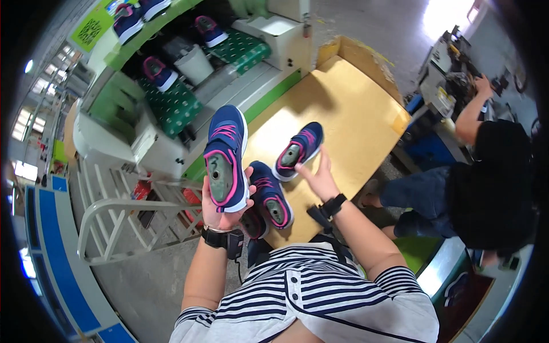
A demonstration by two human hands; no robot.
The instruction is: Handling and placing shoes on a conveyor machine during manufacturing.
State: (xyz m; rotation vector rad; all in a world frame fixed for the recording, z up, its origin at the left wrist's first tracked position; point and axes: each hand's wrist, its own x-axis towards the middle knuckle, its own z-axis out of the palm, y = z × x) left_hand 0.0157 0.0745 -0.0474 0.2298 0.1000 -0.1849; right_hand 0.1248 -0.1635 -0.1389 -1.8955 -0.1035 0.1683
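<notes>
My left hand [229, 212] grips a navy sneaker [226, 154] from below, toe pointing away from me. It has pink laces, a pink collar lining and a white sole, and a grey-green shoe last fills its opening. My right hand [320, 179] is beside a second navy sneaker [303, 143] on the tan tabletop [349, 126], its thumb near the heel and its fingers apart. Whether it touches that shoe I cannot tell. A third sneaker [269, 191] lies between my hands, also with a last inside. Another sneaker [253, 224] beside it is partly hidden by my left hand.
A green-and-white machine [240, 111] stands beyond the table, with sneakers [160, 73] on its green dotted pads. Torn cardboard [366, 60] edges the table's far side. A metal rack [131, 211] is at left. On the right a co-worker [486, 177] stands by cluttered equipment.
</notes>
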